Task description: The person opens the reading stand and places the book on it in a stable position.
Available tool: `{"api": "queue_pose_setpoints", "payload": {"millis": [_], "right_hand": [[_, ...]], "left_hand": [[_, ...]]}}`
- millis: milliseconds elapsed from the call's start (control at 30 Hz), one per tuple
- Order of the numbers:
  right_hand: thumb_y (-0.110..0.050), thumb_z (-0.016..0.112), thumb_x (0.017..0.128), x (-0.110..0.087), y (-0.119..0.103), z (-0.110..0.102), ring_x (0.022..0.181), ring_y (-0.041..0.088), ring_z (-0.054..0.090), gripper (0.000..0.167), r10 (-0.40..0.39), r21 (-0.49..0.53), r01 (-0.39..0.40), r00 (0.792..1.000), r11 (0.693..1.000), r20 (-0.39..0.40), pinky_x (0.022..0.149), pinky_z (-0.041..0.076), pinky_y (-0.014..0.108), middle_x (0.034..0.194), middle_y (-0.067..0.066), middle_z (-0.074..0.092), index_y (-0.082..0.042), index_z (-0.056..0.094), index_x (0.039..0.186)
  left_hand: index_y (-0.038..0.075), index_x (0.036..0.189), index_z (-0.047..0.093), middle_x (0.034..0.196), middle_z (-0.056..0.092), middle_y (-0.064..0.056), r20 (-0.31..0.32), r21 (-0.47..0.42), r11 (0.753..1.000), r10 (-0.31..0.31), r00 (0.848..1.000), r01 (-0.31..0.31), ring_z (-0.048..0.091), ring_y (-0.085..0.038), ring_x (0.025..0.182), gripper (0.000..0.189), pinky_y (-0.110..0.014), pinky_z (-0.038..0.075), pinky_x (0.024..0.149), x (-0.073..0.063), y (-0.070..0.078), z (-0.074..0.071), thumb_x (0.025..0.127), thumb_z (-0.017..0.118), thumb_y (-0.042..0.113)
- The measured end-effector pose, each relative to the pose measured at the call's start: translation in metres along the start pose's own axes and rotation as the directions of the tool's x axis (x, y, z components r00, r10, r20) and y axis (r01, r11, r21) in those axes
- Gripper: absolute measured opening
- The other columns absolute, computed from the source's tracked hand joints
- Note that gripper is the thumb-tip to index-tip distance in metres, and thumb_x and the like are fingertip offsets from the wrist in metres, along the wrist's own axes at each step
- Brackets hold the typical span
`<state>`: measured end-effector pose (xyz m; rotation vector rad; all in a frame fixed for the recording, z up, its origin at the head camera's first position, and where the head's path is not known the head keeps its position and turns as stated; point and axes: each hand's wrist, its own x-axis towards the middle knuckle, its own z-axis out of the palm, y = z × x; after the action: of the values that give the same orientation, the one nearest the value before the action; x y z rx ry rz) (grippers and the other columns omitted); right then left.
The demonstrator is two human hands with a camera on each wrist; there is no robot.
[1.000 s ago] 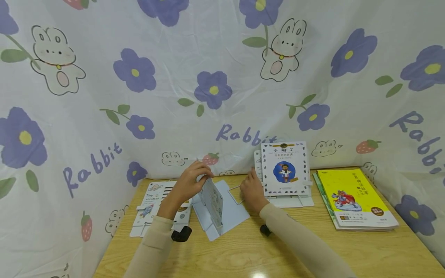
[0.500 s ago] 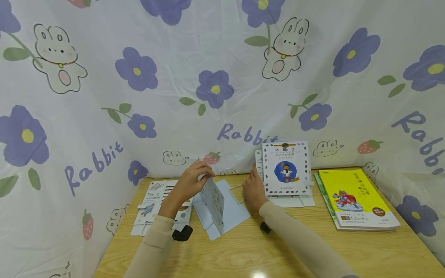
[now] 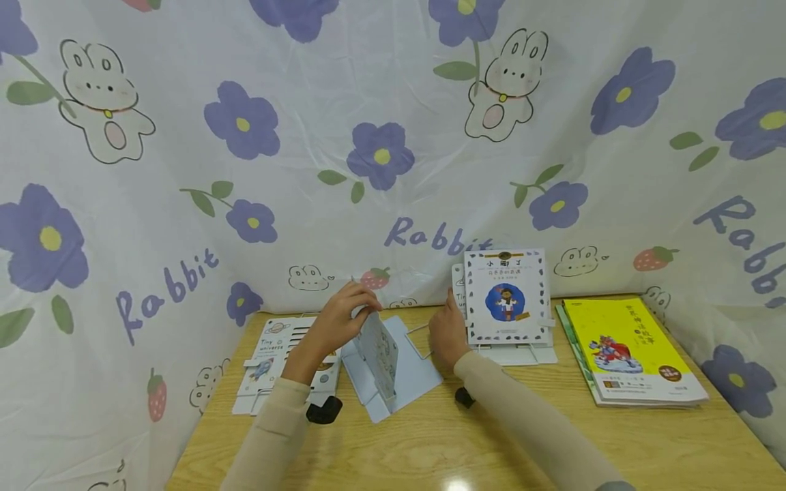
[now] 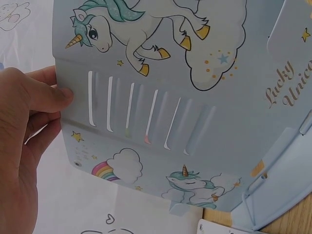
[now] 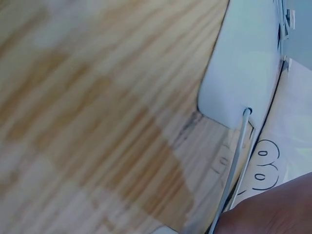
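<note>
My left hand (image 3: 344, 317) pinches the edge of the raised panel of a pale blue book stand (image 3: 377, 351). Unicorns, clouds and a row of slots show on this panel in the left wrist view, with the left thumb (image 4: 46, 95) on its edge. The stand's flat base (image 3: 417, 375) lies on the table. From it a bent wire support (image 5: 234, 161) runs to my right hand (image 3: 448, 334), whose lower fingers curl at the wire, largely hidden. The right index finger points up beside a white book stand (image 3: 510, 354) bearing an upright picture book (image 3: 506, 293).
Left of the blue stand lies a white "Tiny universe" book stand (image 3: 270, 344). A yellow-covered book (image 3: 632, 348) lies on a green one at the right. Behind the wooden table (image 3: 430, 436) hangs a rabbit-and-flower cloth (image 3: 307, 198).
The right index finger has straightened upward along the edge of the white stand. My left hand and the blue panel have hardly moved; the head view has shifted slightly.
</note>
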<state>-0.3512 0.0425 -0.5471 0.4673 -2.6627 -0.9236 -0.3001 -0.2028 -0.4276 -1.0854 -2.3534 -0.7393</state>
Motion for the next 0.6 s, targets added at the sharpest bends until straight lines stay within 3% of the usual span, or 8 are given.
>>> {"api": "queue_pose_setpoints", "payload": {"millis": [400, 600], "right_hand": [[-0.015, 0.066, 0.100, 0.001, 0.006, -0.011, 0.098, 0.026, 0.072, 0.028, 0.060, 0.093, -0.053, 0.996, 0.994, -0.070, 0.134, 0.020, 0.056, 0.076, 0.004, 0.067, -0.010, 0.064, 0.072], [-0.010, 0.069, 0.099, 0.001, 0.012, -0.024, 0.125, 0.037, 0.067, 0.012, 0.099, 0.157, -0.083, 0.990, 0.984, -0.096, 0.131, 0.026, 0.057, 0.093, 0.007, 0.075, -0.008, 0.076, 0.090]], "left_hand": [[0.009, 0.099, 0.080, 0.106, 0.072, -0.006, 0.011, 0.007, 1.000, -0.010, 1.000, 0.010, 0.064, -0.024, 0.106, 0.017, -0.042, 0.057, 0.092, 0.001, 0.003, 0.000, 0.095, 0.074, -0.006], [0.006, 0.100, 0.080, 0.106, 0.072, -0.005, 0.001, 0.014, 1.000, -0.003, 1.000, 0.003, 0.064, -0.023, 0.105, 0.015, -0.041, 0.057, 0.091, 0.001, 0.000, 0.003, 0.094, 0.075, -0.006]]}}
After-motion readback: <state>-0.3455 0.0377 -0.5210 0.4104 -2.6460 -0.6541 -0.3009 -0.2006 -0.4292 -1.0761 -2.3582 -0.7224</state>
